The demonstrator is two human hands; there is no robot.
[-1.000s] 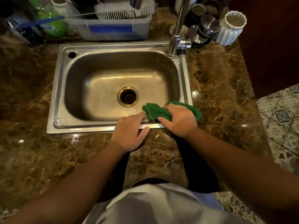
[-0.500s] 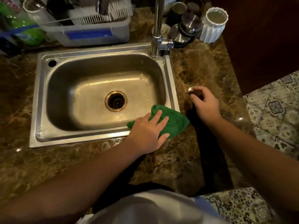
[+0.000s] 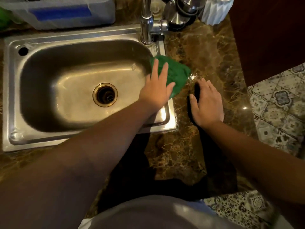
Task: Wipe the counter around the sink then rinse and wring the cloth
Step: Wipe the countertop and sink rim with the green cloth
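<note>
On the right rim of the sink (image 3: 171,111), the left hand (image 3: 156,91) presses flat on the one green cloth (image 3: 177,75), fingers straight and spread. The cloth lies bunched across the rim, partly over the basin edge and partly on the marble counter (image 3: 206,52); its near-left part is hidden under the hand. The right hand (image 3: 208,104) rests on the counter just beside the sink, fingers loosely extended and holding nothing; whether its palm touches the stone is hard to tell because of the dark shadow under it. One faucet (image 3: 146,28) rises at the sink's back right corner, its top cut off by the frame. One drain (image 3: 105,94) sits in the basin floor, and one small hole (image 3: 23,51) shows at the back left of the rim. Behind the sink, a clear plastic tub (image 3: 62,14) with a blue band is cut off at the top. Several metal cups (image 3: 179,12) crowd behind the tap; their count is unclear. One white ribbed vessel (image 3: 216,12) stands beside them, only its lower part showing. Patterned floor tiles (image 3: 280,103) lie to the right.
</note>
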